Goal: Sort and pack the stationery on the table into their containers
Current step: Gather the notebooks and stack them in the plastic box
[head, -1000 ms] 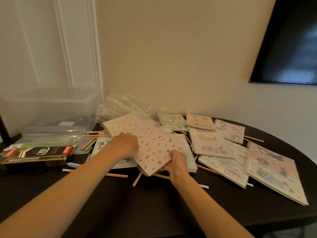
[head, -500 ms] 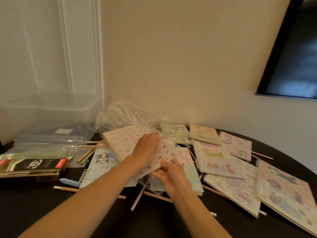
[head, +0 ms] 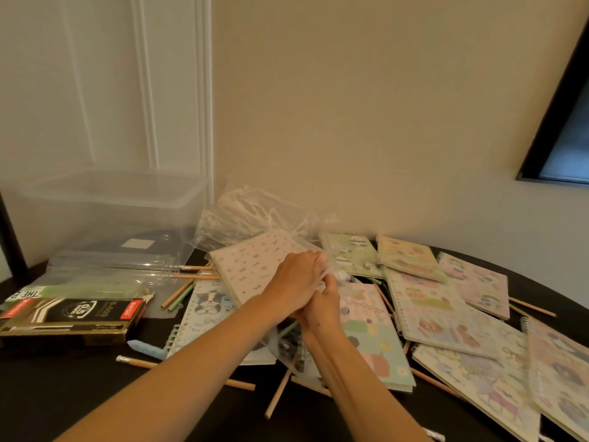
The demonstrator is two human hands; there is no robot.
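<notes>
Left hand (head: 294, 282) and right hand (head: 322, 309) pressed together, both clamped on clear sleeve (head: 331, 267) | pink notebook (head: 255, 266) at 10 o'clock of knuckles | could rip thin film if tugged, spill notebook onto pencils (head: 276, 397) at 6 o'clock

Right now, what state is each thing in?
Storage bin, upright, no lid on.
Pen box, lying flat.
Pink notebook, closed, tilted on the pile.
Clear wrap, gripped by left hand.
Right hand, against the left, grip hidden.
Pencils, loose on table.
</notes>
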